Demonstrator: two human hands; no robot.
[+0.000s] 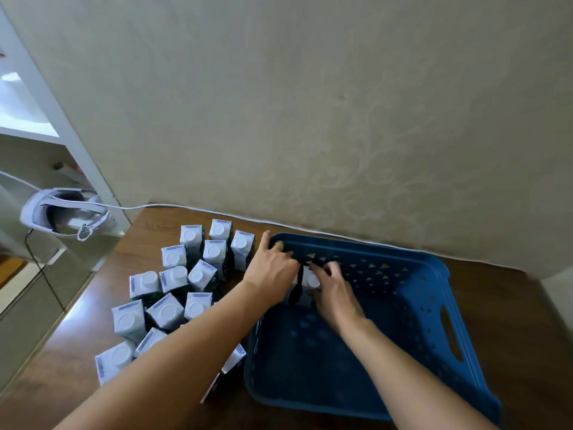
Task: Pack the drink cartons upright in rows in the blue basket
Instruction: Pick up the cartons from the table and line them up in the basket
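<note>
First carton [307,282] is inside the blue basket [412,308], at the far-left corner, upright, white cap up, a dark strip across its top that I can't identify. Right hand [333,293] is curled on it from the near-right side, fingers around the cap end. Left hand [273,268] sits against the carton's left side with fingers reaching over the basket's far-left rim; can't tell if it grips the carton or just steadies it. For this step I'd seat it flat on the base, push it square into the corner so both walls touch, and keep the cap facing up; a skewed first carton will likely throw off every row after it. Let go only once it stands on its own. Count: one carton in the basket, about fifteen loose cartons [173,283] clustered on the wooden table [77,361] just left of the basket, mostly upright, a couple near the left forearm partly hidden and apparently tipped. One basket. One white headset [62,212] with cable, well apart at the far left.
</note>
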